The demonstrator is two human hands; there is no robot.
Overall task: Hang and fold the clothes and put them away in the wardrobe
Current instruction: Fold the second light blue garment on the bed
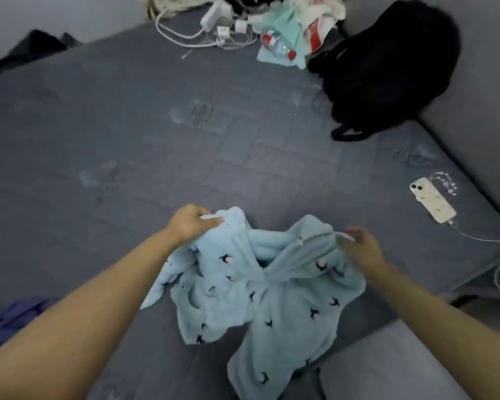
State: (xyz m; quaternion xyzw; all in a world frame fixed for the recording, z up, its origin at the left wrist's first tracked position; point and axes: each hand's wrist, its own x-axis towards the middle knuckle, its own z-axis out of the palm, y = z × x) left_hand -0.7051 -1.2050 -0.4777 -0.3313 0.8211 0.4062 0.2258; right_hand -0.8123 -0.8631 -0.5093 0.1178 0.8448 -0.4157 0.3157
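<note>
A fluffy light-blue garment (pixel 272 298) with small dark bird marks lies crumpled on the grey mattress (pixel 127 145), its lower part hanging over the near edge. My left hand (pixel 189 223) grips the garment's upper left corner, fingers curled round the fabric. My right hand (pixel 358 246) pinches the upper right edge of the same garment, a little blurred. Both arms reach in from the bottom of the view.
A white phone (pixel 432 203) on a cable lies at the right. A black bag (pixel 387 64) sits at the back right. Chargers and cables (pixel 220 30), a bottle (pixel 279 46) and a pale teal cloth (pixel 286 30) clutter the far edge. Purple fabric (pixel 9 321) lies at the lower left.
</note>
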